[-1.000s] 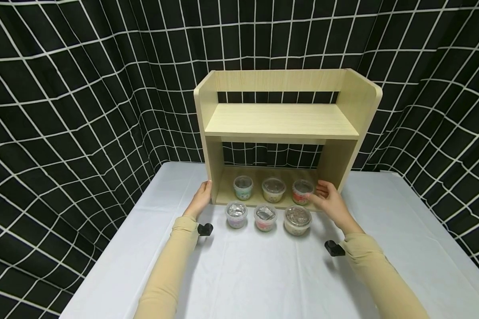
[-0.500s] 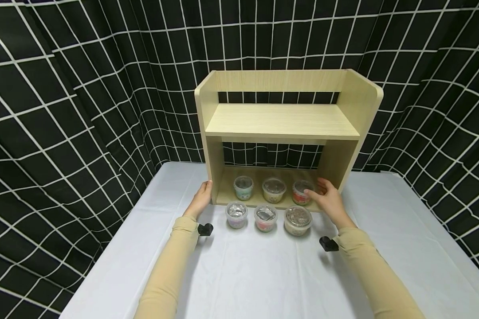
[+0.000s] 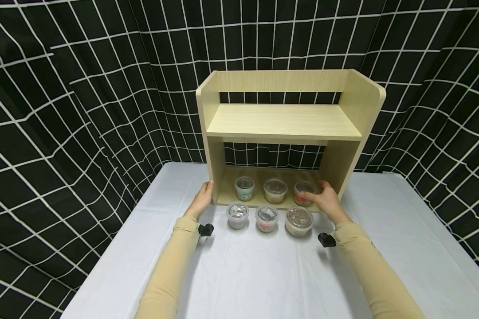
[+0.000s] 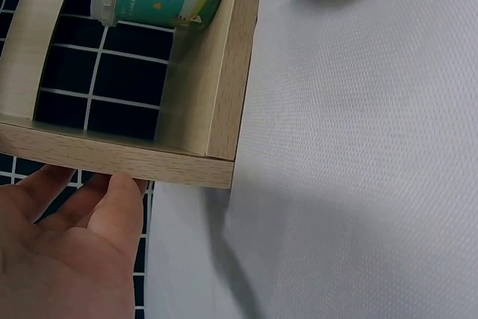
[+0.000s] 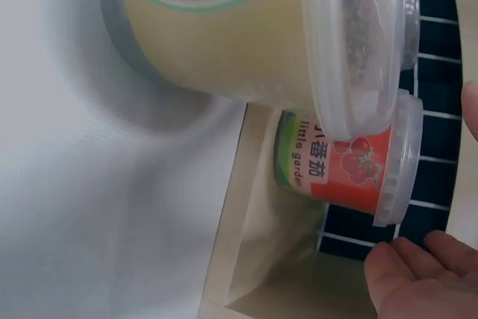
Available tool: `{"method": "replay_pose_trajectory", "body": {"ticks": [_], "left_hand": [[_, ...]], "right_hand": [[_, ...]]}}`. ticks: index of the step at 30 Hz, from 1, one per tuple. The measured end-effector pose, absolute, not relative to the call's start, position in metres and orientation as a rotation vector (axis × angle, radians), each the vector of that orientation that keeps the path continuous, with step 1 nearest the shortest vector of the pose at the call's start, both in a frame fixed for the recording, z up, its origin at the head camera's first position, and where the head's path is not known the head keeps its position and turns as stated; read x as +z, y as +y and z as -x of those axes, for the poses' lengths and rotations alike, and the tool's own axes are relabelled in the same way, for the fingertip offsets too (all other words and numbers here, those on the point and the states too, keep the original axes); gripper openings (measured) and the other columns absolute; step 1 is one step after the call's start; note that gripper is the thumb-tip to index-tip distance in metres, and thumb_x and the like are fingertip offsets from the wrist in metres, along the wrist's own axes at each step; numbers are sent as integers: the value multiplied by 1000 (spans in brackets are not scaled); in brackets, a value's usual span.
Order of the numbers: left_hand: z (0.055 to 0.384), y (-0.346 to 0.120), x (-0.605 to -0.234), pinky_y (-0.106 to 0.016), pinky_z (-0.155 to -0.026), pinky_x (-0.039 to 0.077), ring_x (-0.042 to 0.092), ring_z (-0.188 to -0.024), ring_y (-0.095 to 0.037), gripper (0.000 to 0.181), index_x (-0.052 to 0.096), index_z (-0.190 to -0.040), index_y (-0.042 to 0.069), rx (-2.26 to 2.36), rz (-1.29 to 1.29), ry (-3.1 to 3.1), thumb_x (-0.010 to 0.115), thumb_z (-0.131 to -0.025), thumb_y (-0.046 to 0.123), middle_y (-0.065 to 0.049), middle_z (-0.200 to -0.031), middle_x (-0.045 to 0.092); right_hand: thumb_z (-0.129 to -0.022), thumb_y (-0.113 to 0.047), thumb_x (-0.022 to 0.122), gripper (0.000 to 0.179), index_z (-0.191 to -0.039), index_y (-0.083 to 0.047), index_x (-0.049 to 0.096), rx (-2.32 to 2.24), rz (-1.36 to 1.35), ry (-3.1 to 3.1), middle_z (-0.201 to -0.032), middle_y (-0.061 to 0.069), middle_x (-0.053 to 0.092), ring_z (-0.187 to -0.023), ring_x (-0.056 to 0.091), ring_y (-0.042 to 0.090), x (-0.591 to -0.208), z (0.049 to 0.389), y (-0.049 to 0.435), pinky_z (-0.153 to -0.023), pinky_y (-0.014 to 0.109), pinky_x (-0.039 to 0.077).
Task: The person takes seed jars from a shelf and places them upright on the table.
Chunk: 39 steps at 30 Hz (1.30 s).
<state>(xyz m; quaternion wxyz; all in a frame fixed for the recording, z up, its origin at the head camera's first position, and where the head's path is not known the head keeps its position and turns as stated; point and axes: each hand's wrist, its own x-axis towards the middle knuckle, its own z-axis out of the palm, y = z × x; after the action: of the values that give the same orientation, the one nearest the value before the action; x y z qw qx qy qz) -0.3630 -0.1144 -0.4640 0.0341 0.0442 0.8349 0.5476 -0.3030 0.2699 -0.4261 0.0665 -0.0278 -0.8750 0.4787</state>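
Head view: a two-tier pale wood shelf unit (image 3: 283, 119) is standing on a white-covered counter (image 3: 263, 274), with black grid-patterned fabric (image 3: 84, 110) hanging behind. Lower compartment, left to right: a turquoise-labelled tub (image 3: 245, 190), a pale yellow tub (image 3: 275, 194) and a red-labelled tub (image 5: 366, 169), all sitting upright under clear plastic lids. Counter, just in front of the shelf unit, left to right: a purple-tinted tub (image 3: 237, 218), a pink-tinted tub (image 3: 266, 221) and a wider cream tub (image 3: 298, 223), also lidded and forming a second row.

Hands, two. Left hand (image 3: 200, 198): released, grasping nothing; its fingertips are resting against the outer face of the left side panel. Right hand (image 3: 328, 199): released, fingers extended; it is hovering beside the red-labelled tub, thumb to the front, contact impossible to tell. The right wrist view is showing red fruit and the words "little garden" on that label. Beige sleeves (image 3: 167, 266) are covering both forearms
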Motion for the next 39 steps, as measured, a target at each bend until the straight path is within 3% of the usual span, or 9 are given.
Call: {"method": "replay_pose_trajectory", "body": {"ticks": [15, 26, 39], "left_hand": [[365, -116, -464, -47, -106, 25, 32, -129, -36, 70, 27, -144, 6, 1657, -147, 2596, 21, -97, 57, -21, -143, 33], [366, -117, -464, -46, -105, 27, 36, -127, -36, 67, 29, -143, 5, 1669, -170, 2590, 23, -98, 54, -21, -142, 34], [367, -116, -465, -47, -103, 30, 39, -124, -38, 69, 27, -144, 4, 1667, -168, 2582, 22, -97, 55, -23, -142, 33]], "right_hand": [[-78, -29, 76, 99, -142, 12, 12, 1457, 80, -2748, -142, 34, 22, -129, 23, 46, -431, 316, 268, -105, 52, 23], [-77, -20, 77, 93, -140, 11, 17, 1452, 80, -2739, -136, 34, 32, -125, 30, 45, -438, 321, 267, -103, 53, 25], [-78, -16, 74, 87, -139, 11, 19, 1421, 69, -2728, -134, 35, 34, -123, 32, 47, -443, 322, 267, -103, 53, 25]]}}
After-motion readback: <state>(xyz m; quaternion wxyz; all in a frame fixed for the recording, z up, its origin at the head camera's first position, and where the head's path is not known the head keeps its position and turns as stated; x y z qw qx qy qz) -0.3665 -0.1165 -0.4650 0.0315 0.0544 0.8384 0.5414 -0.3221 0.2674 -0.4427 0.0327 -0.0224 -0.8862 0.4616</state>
